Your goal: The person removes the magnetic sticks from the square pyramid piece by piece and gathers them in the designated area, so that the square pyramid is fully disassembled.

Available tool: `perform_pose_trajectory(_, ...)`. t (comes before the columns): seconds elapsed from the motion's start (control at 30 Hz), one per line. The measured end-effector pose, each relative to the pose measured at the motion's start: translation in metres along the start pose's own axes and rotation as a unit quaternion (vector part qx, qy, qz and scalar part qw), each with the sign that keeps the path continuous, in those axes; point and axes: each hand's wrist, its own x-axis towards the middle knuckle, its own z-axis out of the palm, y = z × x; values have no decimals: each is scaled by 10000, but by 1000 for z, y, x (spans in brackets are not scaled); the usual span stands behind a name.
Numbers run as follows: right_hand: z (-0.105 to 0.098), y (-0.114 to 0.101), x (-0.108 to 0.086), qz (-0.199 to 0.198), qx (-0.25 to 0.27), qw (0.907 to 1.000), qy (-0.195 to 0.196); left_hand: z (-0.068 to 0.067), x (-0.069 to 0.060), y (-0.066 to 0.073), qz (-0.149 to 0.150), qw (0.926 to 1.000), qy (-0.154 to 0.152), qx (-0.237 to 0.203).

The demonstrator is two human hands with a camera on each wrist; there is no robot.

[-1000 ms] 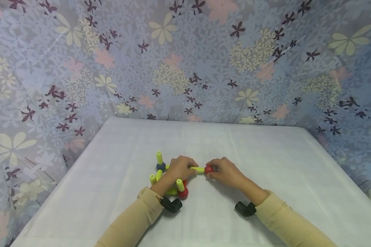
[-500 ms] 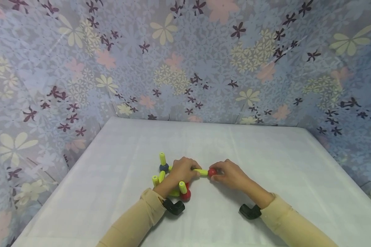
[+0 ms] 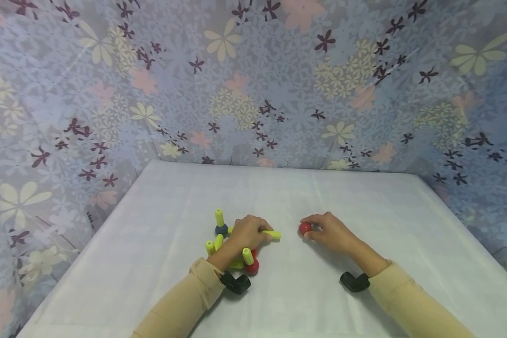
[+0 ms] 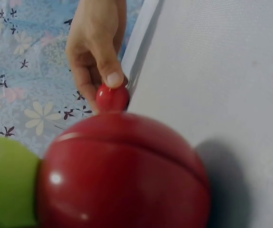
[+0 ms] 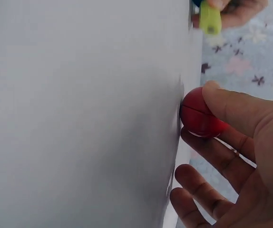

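My right hand (image 3: 331, 231) pinches a glossy red ball (image 3: 305, 228) between thumb and fingers, just above the white table. In the right wrist view a seam line crosses this ball (image 5: 200, 111). To its left, my left hand (image 3: 250, 233) grips a yellow-green rod (image 3: 273, 234) whose bare end points at the ball across a gap. That hand lies over a structure of yellow-green rods with a dark blue ball (image 3: 221, 229) and another red ball (image 3: 251, 267); the hand and forearm hide its middle. This second red ball (image 4: 122, 175) fills the front of the left wrist view.
Upright yellow-green rods (image 3: 219, 218) stick up from the structure around the left forearm. White cloth covers the table (image 3: 363, 197). A flowered curtain (image 3: 253, 84) hangs behind its far edge. Black wrist cameras (image 3: 235, 283) sit below both wrists.
The red ball in my right hand has come off the rod's end and moved right with the hand, opening a gap. My left hand still grips the rod in nearly the same place.
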Motion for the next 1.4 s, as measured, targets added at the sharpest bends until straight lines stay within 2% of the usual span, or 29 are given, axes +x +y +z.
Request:
perform_pose_trajectory(0.17,-8,14,21,303,42,9995,127,-1,0,1,-31,10000,-91,-11)
perform_pose_trajectory(0.4,-18,35,54,1011,289,9943,151,-2,1,0,-78,9999,-134,-2)
perform_pose_trajectory(0.53,-21,43,67,1159,423,9918,329,-3,1,0,-94,9999,-143,-22)
perform_pose_trajectory(0.7,-23,49,77,1427,558,9872,446,-2,1,0,-79,9998,-145,-75)
perform_pose_trajectory(1.0,-24,50,81,1484,599,9861,455,-2,2,-1,-163,9995,-211,-148)
perform_pose_trajectory(1.1,-25,50,80,1485,683,9857,397,-3,3,-2,-225,9984,-288,-424)
perform_pose_trajectory(1.2,-28,48,77,1473,767,9855,358,-7,3,-2,-324,9945,-244,-968)
perform_pose_trajectory(1.3,-30,45,74,1430,827,9855,387,-16,-1,3,-379,9867,43,-1580)
perform_pose_trajectory(1.4,-33,41,70,1364,905,9845,634,-30,-8,12,-371,9786,400,-1982)
